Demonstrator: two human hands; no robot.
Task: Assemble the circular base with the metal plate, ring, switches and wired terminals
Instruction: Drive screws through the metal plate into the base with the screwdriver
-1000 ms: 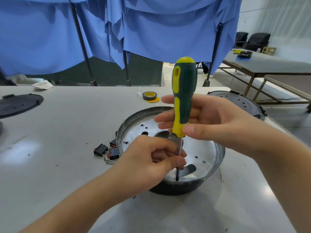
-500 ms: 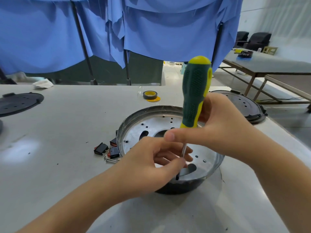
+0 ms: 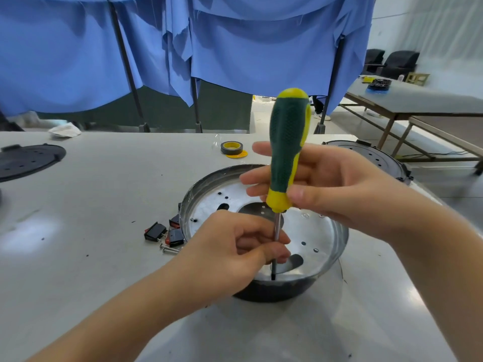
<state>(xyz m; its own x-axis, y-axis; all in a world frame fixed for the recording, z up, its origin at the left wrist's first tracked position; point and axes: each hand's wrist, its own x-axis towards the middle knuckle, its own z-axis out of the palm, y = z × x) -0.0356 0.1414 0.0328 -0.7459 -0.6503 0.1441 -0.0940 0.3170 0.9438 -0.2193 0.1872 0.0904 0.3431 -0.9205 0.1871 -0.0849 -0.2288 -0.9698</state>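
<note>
I find the circular base [image 3: 264, 291] standing on the table [image 3: 104, 205], near the front edge and slightly right of centre, with the metal plate [image 3: 313, 231] seated inside its rim. A green and yellow screwdriver [image 3: 286, 152] stands almost upright over the plate, its tip down at the near side of the plate.

The right hand [image 3: 339, 189] holds the handle low, thumb in front and fingers [image 3: 258, 176] stretched across the back; I judge this a light twirling hold suited to turning the tool, not to bearing down on it. The left hand [image 3: 235, 254] is curled about the lower shaft with its fingertips [image 3: 277, 253] closed in around it, evidently to steady the tip and keep it on its mark. Whether a screw sits under the tip I cannot tell; the hand and shaft hide the spot.

Three black switches [image 3: 156, 231] lie on the table just beside the base's left wall, not yet fitted, and two loose screws [image 3: 170, 249] lie next to them, kept within easy reach. A roll of tape [image 3: 231, 148] sits farther back. No wired terminals are visible, so in my judgement fastening the plate is the step in hand, with the switches to follow.
</note>
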